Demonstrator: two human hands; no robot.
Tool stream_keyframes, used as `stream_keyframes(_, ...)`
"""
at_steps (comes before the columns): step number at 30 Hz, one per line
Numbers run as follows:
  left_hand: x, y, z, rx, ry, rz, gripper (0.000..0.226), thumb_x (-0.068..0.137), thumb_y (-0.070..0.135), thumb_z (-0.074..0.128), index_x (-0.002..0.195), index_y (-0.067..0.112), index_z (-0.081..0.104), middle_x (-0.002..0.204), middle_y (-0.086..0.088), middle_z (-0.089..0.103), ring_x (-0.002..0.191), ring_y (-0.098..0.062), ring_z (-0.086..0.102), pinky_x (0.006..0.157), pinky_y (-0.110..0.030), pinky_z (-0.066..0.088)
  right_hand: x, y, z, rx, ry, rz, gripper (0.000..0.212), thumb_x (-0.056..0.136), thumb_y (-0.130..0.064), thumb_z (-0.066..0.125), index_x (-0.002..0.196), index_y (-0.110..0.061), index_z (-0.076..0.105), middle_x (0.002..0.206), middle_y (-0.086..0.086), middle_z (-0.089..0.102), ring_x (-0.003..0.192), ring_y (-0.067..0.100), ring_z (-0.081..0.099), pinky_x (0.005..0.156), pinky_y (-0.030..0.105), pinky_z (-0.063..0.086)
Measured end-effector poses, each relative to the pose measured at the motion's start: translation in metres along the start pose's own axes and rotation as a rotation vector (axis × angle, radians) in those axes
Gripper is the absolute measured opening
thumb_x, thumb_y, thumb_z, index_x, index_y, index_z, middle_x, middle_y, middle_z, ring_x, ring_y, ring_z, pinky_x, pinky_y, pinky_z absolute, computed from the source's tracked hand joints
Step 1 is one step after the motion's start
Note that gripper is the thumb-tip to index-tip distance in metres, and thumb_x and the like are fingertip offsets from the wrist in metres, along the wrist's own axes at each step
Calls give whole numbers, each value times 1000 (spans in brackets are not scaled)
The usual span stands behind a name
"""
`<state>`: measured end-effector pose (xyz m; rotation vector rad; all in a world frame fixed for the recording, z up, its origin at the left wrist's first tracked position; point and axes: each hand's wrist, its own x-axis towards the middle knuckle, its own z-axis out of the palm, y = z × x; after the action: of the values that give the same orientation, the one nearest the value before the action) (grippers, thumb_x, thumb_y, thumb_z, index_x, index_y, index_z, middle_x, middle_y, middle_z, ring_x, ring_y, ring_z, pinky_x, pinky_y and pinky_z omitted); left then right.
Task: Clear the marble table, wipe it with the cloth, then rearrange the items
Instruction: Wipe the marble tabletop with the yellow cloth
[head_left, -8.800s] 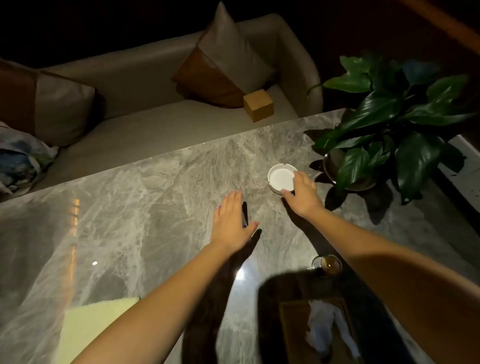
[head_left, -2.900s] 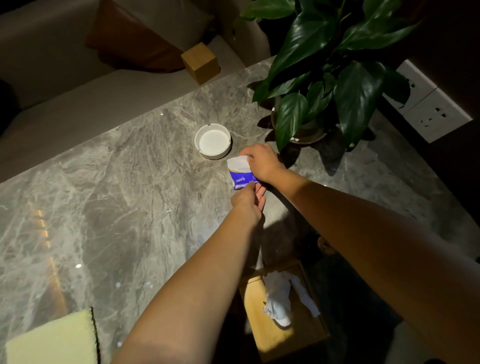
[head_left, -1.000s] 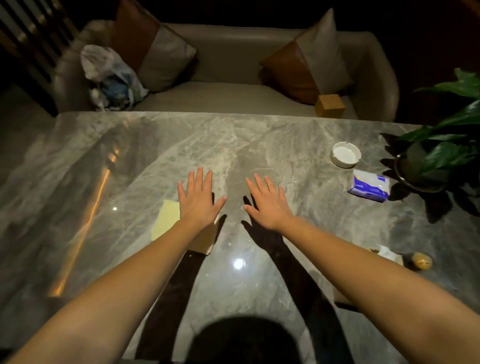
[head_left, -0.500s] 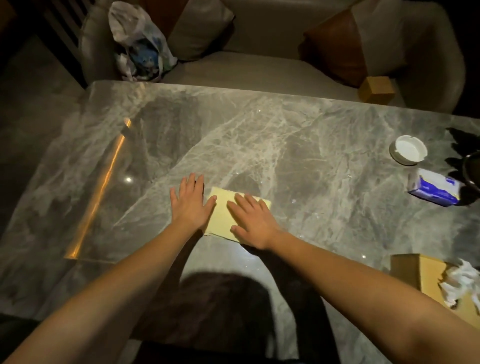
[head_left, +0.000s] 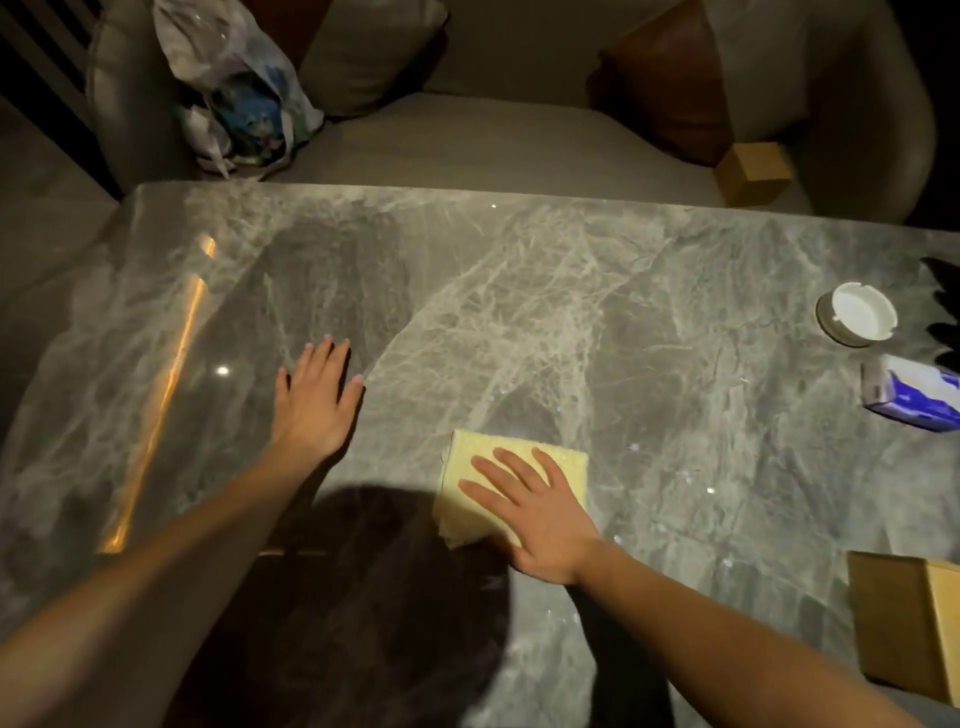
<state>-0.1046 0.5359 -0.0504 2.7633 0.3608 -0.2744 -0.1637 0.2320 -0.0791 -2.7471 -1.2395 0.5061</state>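
Yellow square cloth (head_left: 511, 486) lies flat on veined marble table (head_left: 571, 312).

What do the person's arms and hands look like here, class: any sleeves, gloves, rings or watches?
Both forearms are bare, with no sleeves in view. The left hand and right hand wear no gloves, and no rings, watch or bracelet can be seen on the fingers or wrists. The dim lighting hides finer detail.

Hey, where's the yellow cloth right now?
The yellow cloth lies flat on the marble table near its front edge, under the right hand.
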Motion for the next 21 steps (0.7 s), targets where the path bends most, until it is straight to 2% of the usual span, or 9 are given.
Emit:
stream_keyframes(3, 30, -2, 5, 14, 15, 49, 53, 99, 38, 33, 149, 20, 25, 160, -2, 13, 148, -21, 7, 118, -52, 8, 4, 4, 1, 26, 15, 42, 79, 80, -54, 50, 150, -37, 18, 160, -5, 17, 146, 25, 17, 112, 51, 10)
stream_keyframes(6, 58, 6, 13, 39, 10, 144, 53, 99, 38, 34, 149, 22, 23, 161, 0, 7, 149, -20, 2, 118, -51, 4, 17, 15, -1, 51, 60, 101, 76, 81, -54, 46, 150, -39, 16, 161, -6, 11, 148, 23, 9, 113, 51, 9)
stream_keyframes(17, 121, 40, 35, 139, 48, 316, 58, 97, 45, 33, 150, 24, 20, 161, 1, 8, 149, -21, 0, 115, -57, -2, 118, 100, -41, 13, 215, 356, 65, 90, -61, 30, 149, -40, 16, 160, -8, 11, 148, 20, 6, 117, 51, 8)
stream_keyframes(21, 144, 36, 33, 140, 102, 271, 60, 96, 49, 34, 150, 26, 20, 161, 1, 9, 149, -22, 1, 115, -58, -1, 156, 141, -60, -55, 176, 291, 67, 89, -63, 26, 150, -40, 14, 161, -7, 8, 149, 23, 3, 116, 54, 6)
